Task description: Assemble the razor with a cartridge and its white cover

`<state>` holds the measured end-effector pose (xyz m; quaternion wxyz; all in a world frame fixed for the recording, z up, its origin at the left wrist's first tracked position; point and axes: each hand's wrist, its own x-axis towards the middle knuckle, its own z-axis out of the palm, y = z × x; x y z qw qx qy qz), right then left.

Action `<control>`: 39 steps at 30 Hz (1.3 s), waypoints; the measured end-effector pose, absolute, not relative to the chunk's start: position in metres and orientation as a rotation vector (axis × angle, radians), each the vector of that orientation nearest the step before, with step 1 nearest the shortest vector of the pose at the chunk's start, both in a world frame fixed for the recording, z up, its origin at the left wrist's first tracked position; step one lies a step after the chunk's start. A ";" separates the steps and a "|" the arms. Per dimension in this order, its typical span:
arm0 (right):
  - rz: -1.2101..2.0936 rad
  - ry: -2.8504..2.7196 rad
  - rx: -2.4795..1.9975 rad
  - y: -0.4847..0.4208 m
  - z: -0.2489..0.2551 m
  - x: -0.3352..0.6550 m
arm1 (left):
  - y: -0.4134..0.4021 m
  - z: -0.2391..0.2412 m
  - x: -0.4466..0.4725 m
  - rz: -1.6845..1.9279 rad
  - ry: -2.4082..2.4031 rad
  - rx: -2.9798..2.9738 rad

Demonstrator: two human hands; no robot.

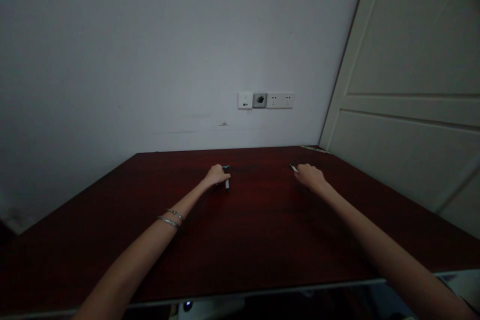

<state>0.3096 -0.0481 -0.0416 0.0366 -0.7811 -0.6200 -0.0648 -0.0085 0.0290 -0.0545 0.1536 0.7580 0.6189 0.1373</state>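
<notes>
Both my arms reach far out over a dark red-brown table (262,230). My left hand (216,175) is curled closed on a small pale stick-like object (227,183) that pokes out under its fingers, with a bluish tip (225,167) showing behind the hand. Two thin bracelets (170,218) ring my left forearm. My right hand (309,176) is closed in a pinch around a thin pen-like object (293,167), whose dark-and-white end sticks out to the left of the fingers. The two hands are apart, roughly level with each other near the table's far half.
A white wall rises behind the table, with a row of wall sockets (266,100). A pale panelled door (408,100) stands close at the right. A thin flat strip (315,149) lies at the table's far right corner. The table's near edge (262,291) has a light trim.
</notes>
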 end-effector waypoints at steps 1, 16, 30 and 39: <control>-0.186 -1.884 -2.422 -0.047 -0.044 0.320 | 0.030 -0.056 -0.014 0.376 1.789 2.183; -0.051 -2.057 -2.443 -0.034 -0.073 0.356 | 0.039 -0.079 -0.015 0.358 1.866 2.251; -0.052 -2.151 -2.260 -0.043 -0.063 0.288 | 0.027 -0.073 -0.011 0.354 1.945 2.192; -0.034 -2.274 -1.996 -0.050 -0.063 0.165 | 0.018 -0.067 -0.007 0.342 2.001 2.153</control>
